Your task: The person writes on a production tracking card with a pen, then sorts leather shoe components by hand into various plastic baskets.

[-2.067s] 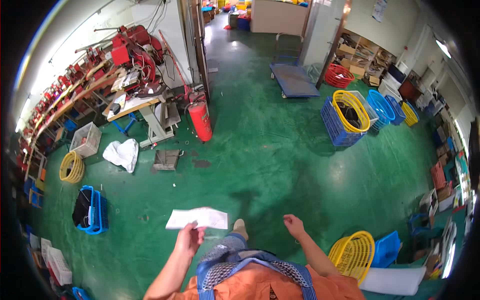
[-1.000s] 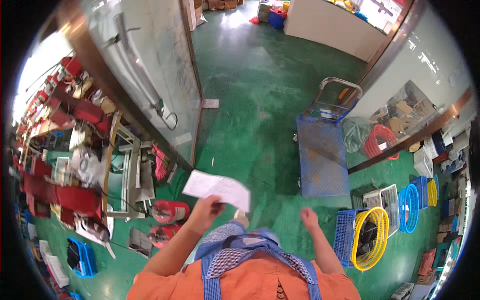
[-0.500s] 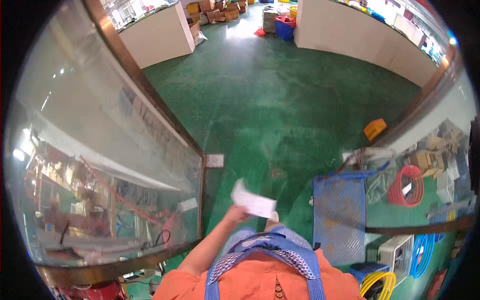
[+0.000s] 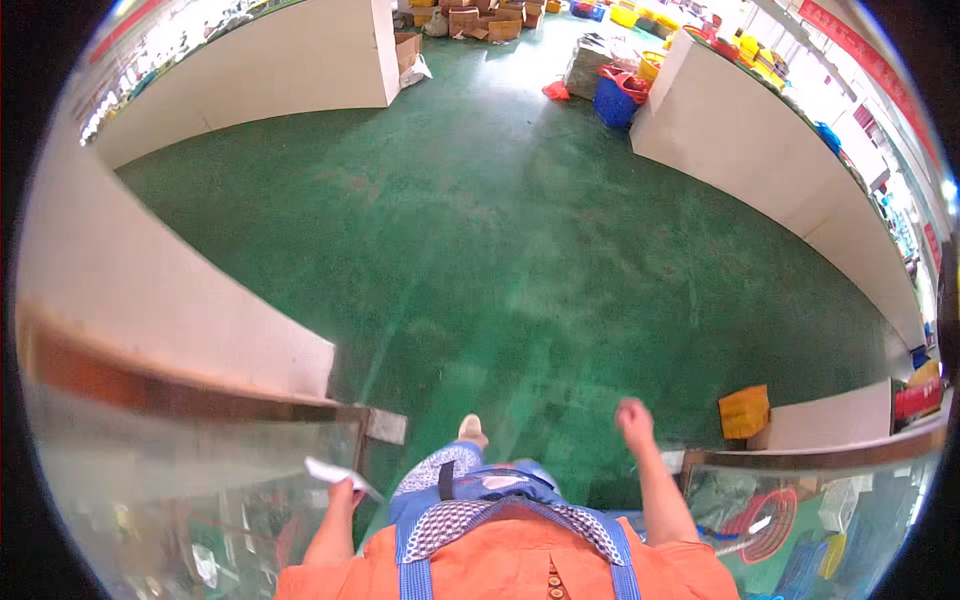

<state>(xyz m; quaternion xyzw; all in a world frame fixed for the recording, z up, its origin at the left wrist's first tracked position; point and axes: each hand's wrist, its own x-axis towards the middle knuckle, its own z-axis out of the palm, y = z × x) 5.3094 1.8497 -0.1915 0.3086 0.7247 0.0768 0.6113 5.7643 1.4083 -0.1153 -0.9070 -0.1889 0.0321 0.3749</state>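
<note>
My left hand [image 4: 345, 492] is closed around a white sheet of paper [image 4: 330, 471], held low on my left beside the glass door panel. The paper shows nearly edge-on. My right hand [image 4: 632, 416] swings forward over the green floor, its fingers loosely curled, and nothing shows in it. One shoe [image 4: 471, 430] is stretched out ahead of me, below the blue apron [image 4: 480, 500].
Wood-framed glass panels [image 4: 300, 450] flank me on both sides. White low walls [image 4: 260, 75] stand ahead left and right. A yellow box [image 4: 744, 412] sits right. Farther off are a blue basket [image 4: 614, 103], a red bag [image 4: 556, 91] and cardboard boxes [image 4: 500, 30].
I have moved forward through the doorway. My left hand has swung from in front of me to my left side with the paper. My right hand has come into view.
</note>
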